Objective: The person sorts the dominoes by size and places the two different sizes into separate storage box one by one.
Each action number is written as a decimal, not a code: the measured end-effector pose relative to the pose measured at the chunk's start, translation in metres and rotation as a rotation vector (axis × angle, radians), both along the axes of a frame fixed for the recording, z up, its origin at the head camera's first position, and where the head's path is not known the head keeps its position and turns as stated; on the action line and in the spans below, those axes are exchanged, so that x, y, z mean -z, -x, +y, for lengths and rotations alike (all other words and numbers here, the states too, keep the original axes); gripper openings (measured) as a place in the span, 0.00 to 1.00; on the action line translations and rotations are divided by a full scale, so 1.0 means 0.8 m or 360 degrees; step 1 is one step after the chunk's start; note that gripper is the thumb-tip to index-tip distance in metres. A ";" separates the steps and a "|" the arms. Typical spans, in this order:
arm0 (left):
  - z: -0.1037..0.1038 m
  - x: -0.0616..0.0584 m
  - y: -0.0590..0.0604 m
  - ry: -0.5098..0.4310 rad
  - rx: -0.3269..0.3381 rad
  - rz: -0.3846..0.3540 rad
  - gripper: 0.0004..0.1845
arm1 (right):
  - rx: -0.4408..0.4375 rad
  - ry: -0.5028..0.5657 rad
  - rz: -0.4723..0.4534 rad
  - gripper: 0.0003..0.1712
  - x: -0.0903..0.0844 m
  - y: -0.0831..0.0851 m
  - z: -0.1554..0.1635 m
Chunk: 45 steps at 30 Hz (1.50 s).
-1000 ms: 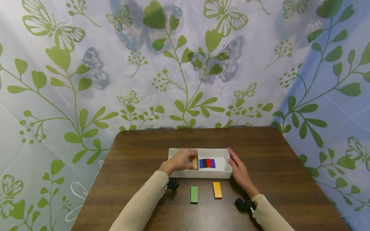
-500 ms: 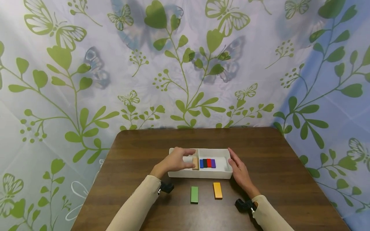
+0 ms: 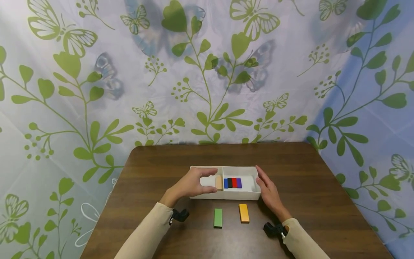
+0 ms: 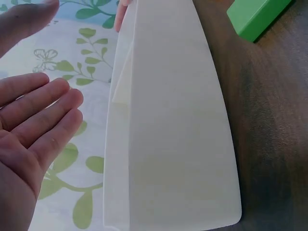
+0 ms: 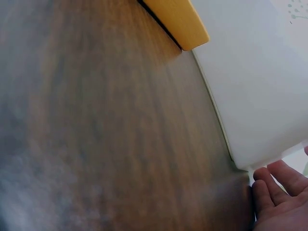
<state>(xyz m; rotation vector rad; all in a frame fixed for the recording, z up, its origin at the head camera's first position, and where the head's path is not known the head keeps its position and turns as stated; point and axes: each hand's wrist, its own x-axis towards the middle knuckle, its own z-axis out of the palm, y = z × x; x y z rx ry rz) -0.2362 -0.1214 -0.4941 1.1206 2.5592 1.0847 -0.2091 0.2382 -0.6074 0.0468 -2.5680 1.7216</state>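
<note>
My left hand (image 3: 191,184) hovers over the left compartment of the white tray (image 3: 207,196), its grip spread: thumb low near the front wall, fingers (image 3: 207,172) arched above, nothing pinched between them. From the left wrist view the fingers (image 4: 41,113) lie straight and relaxed beside the tray's (image 4: 168,134) front wall, apart from it. Just past my fingertips a tan block (image 3: 219,182) stands in the tray by the divider, free of my hand.

My right hand (image 3: 269,194) rests against the right end of the tray, fingers straight and laid flat along its outer wall, grip loose and holding nothing. The right wrist view shows my fingertips (image 5: 276,190) just at the tray's (image 5: 255,91) lower corner.

In the right compartment, next to the tan block, a blue block (image 3: 225,183), a black block (image 3: 230,182), a red block (image 3: 234,182) and a purple block (image 3: 239,182) sit side by side in a row, touching one another.

On the worktop (image 3: 155,162) in front of the tray lie a green block (image 3: 218,218) and an orange block (image 3: 244,213), flat, apart from each other and near the tray's front wall. The orange block (image 5: 175,19) also shows in the right wrist view, its end close to the tray; the green block (image 4: 255,17) appears at the edge of the left wrist view.

Behind the worktop hangs a pale curtain (image 3: 97,72) printed with green leaves and butterflies.
</note>
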 end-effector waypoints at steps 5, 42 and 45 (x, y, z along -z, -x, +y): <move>-0.001 0.000 -0.012 -0.0035 0.0053 0.0031 0.38 | 0.0000 0.0004 0.0031 0.33 0.000 -0.001 0.000; -0.003 0.087 -0.098 -0.0050 -0.0056 0.0037 0.37 | 0.0016 0.0045 0.0015 0.33 -0.002 -0.002 -0.004; -0.002 0.091 -0.100 -0.0029 -0.0070 0.0032 0.36 | 0.0016 0.0046 0.0018 0.33 -0.002 -0.002 -0.004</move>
